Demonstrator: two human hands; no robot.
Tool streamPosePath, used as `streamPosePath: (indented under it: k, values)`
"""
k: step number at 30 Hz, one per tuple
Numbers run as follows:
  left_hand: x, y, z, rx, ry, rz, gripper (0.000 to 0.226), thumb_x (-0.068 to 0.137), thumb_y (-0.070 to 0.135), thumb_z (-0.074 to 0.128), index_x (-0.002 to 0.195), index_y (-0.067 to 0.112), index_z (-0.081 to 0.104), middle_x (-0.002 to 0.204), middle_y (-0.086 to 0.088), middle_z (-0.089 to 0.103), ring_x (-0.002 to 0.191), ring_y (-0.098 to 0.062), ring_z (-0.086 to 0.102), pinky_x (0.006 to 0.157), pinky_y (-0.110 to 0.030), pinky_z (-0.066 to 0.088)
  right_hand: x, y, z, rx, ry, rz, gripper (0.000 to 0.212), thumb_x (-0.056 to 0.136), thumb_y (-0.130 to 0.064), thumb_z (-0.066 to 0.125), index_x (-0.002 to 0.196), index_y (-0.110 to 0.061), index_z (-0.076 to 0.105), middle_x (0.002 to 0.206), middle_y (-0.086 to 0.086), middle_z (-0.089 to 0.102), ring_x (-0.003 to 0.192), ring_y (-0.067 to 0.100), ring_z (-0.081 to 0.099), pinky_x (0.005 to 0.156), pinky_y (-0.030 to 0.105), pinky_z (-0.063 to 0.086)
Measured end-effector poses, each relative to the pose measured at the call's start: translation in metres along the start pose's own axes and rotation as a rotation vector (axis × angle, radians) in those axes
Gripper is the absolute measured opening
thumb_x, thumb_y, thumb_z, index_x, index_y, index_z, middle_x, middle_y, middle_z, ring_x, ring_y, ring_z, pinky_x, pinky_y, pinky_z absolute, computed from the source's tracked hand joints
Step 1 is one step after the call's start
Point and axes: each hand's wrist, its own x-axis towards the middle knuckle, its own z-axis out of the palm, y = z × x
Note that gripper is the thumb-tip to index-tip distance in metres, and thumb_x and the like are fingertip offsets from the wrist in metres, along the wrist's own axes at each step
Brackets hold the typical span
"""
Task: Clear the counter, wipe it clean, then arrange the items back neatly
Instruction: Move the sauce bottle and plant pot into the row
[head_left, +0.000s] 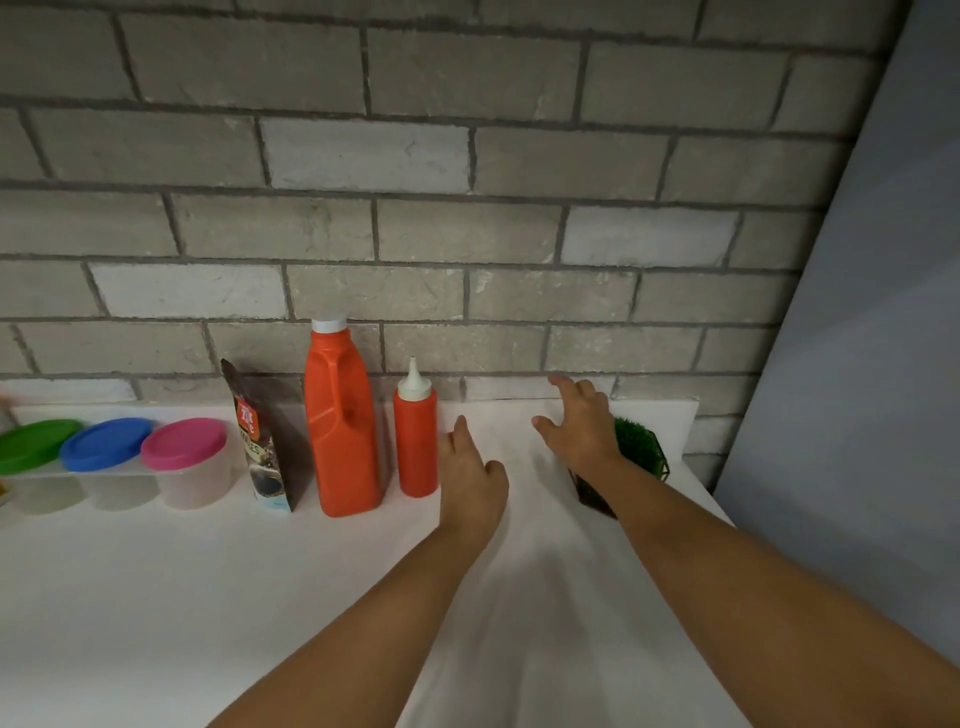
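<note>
A row of items stands along the back of the white counter (156, 597). From the left come tubs with a green lid (31, 444), a blue lid (106, 441) and a pink lid (184, 441), then a dark snack pouch (267, 452), a tall orange jug (340, 426) and a red squeeze bottle (415, 441). My left hand (472, 478) hovers just right of the squeeze bottle, fingers loose, holding nothing. My right hand (582, 421) is spread open above the counter, in front of a small green plant (641, 447) in a dark pot.
A grey brick wall (467, 208) backs the counter. A pale blue-grey panel (883, 312) closes off the right side. The counter's right edge lies just past the plant.
</note>
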Motion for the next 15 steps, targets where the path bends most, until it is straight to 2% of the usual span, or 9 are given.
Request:
streamPosePath:
  k: [3, 6, 11, 15]
  values:
    - [-0.002, 0.011, 0.019, -0.005, -0.07, 0.01, 0.062, 0.09, 0.002, 0.045, 0.146, 0.007, 0.019, 0.141, -0.011, 0.028, 0.127, -0.023, 0.039, 0.1, -0.022, 0.032, -0.003, 0.032, -0.016, 0.01, 0.026, 0.095, 0.061, 0.087, -0.029, 0.061, 0.141, -0.018, 0.035, 0.139, 0.014, 0.036, 0.127, 0.03, 0.033, 0.102, 0.038, 0.034]
    - [-0.002, 0.019, 0.037, 0.045, -0.159, 0.03, 0.059, 0.093, 0.008, 0.045, 0.146, 0.008, 0.02, 0.143, -0.01, 0.027, 0.124, -0.025, 0.042, 0.102, -0.023, 0.031, -0.008, 0.064, -0.027, 0.022, 0.003, 0.2, 0.074, 0.082, -0.039, 0.067, 0.143, -0.02, 0.029, 0.143, 0.014, 0.031, 0.131, 0.032, 0.03, 0.108, 0.042, 0.031]
    - [-0.003, 0.026, 0.067, 0.012, -0.336, -0.075, 0.049, 0.098, 0.021, 0.041, 0.144, 0.009, 0.028, 0.146, -0.011, 0.028, 0.13, -0.024, 0.038, 0.105, -0.026, 0.03, -0.013, 0.103, -0.03, 0.123, -0.193, 0.296, 0.111, 0.068, -0.051, 0.076, 0.15, -0.026, 0.005, 0.156, 0.008, 0.008, 0.143, 0.03, 0.013, 0.115, 0.049, 0.024]
    - [-0.005, 0.033, 0.083, -0.033, -0.366, -0.108, 0.043, 0.1, 0.024, 0.034, 0.142, 0.013, 0.032, 0.143, -0.014, 0.036, 0.129, -0.025, 0.039, 0.099, -0.024, 0.032, -0.011, 0.12, -0.028, 0.22, -0.344, 0.287, 0.124, 0.063, -0.04, 0.083, 0.15, -0.023, -0.003, 0.157, 0.007, 0.004, 0.144, 0.025, 0.014, 0.116, 0.042, 0.023]
